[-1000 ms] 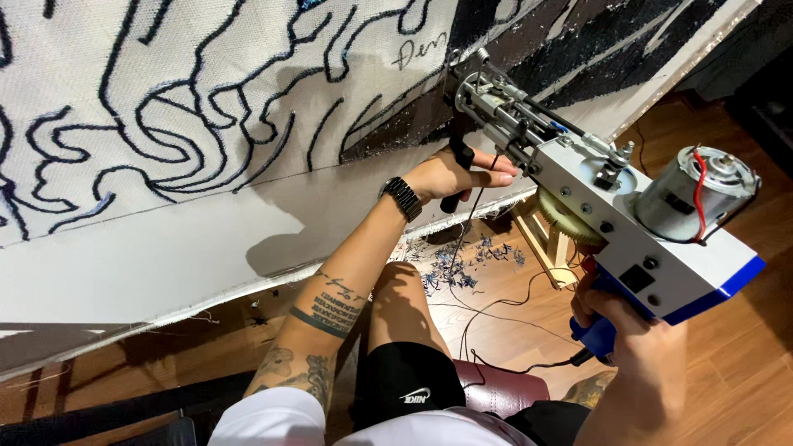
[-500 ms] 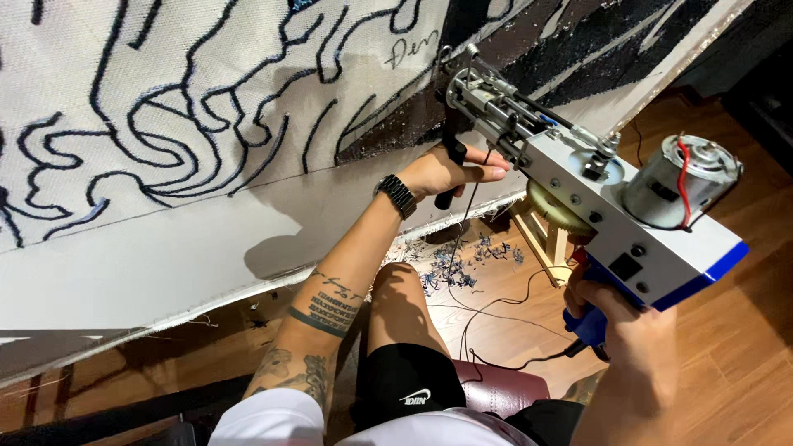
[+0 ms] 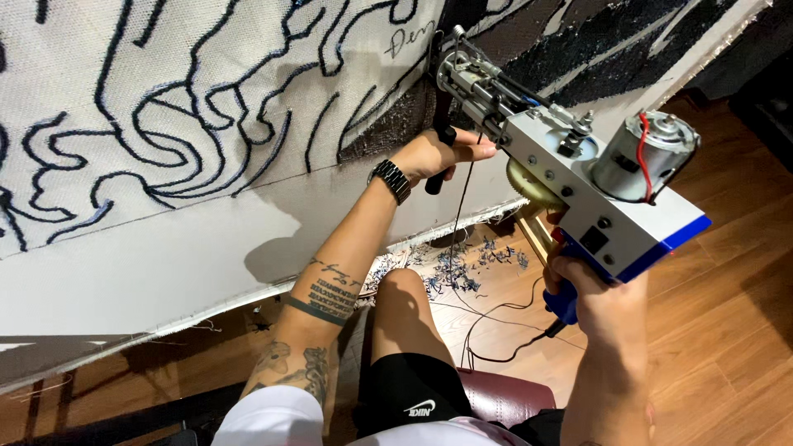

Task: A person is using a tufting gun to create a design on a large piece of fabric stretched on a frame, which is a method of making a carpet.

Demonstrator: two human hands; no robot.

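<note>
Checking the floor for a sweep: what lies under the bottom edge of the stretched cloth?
Below the cloth, blue and white yarn scraps litter the wooden floor, with a black cable. The person's knee and left arm cover part.

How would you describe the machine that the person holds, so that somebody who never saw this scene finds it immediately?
Start from the large white cloth with dark swirling lines stretched upright across the picture. At its right part, a tufting gun presses its tip into the cloth, held by the left hand on a black front grip and the right hand on a blue handle. It alone is a silver metal box with a round motor and blue edge.
</note>
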